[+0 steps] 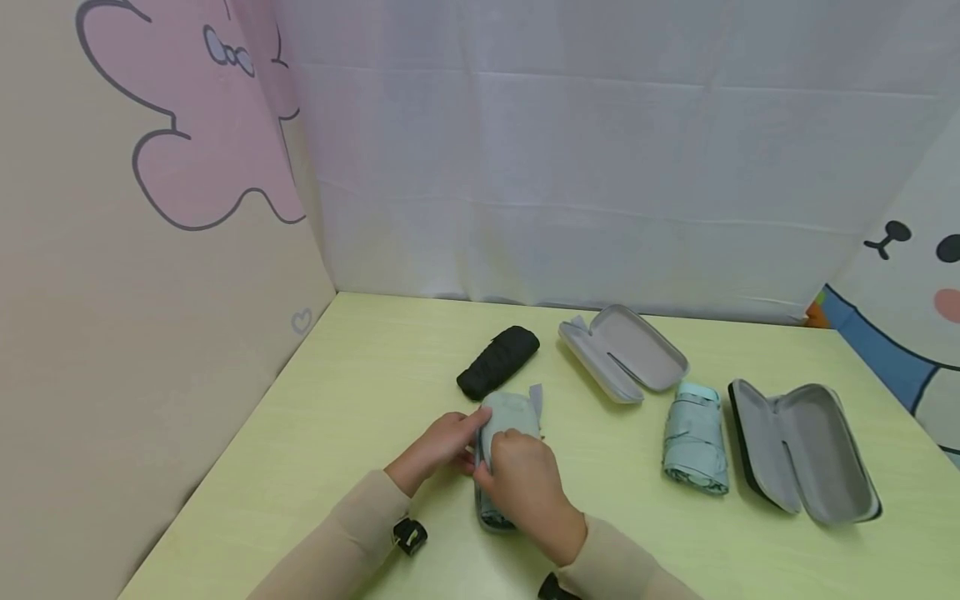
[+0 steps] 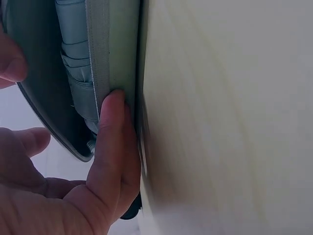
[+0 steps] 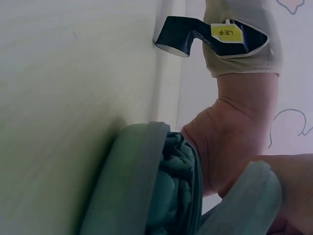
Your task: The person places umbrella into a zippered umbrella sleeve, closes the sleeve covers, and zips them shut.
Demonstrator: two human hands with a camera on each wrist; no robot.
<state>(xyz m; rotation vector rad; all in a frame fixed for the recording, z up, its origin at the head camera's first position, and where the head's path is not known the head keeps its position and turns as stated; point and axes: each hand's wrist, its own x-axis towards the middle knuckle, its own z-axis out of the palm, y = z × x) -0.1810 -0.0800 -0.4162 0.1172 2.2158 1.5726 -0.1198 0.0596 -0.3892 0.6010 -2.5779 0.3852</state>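
Note:
A pale green hard case (image 1: 512, 408) lies on the table between both hands, its lid partly raised. Inside it, a green folded umbrella (image 2: 78, 73) shows through the gap. My left hand (image 1: 448, 437) holds the case from the left, with fingers along the side of the base and thumb at the lid edge. My right hand (image 1: 527, 483) grips over the lid (image 3: 244, 205), its fingers bent across the top and thumb toward the left edge. A grey tab (image 1: 536, 398) sticks out at the far end of the case.
A black folded umbrella (image 1: 498, 362) lies just beyond the case. At right are a light open case (image 1: 637, 354), a mint green folded umbrella (image 1: 696, 442) and a dark-shelled open case (image 1: 825, 454), both cases grey inside. Behind the table hangs a white curtain (image 1: 562, 183).

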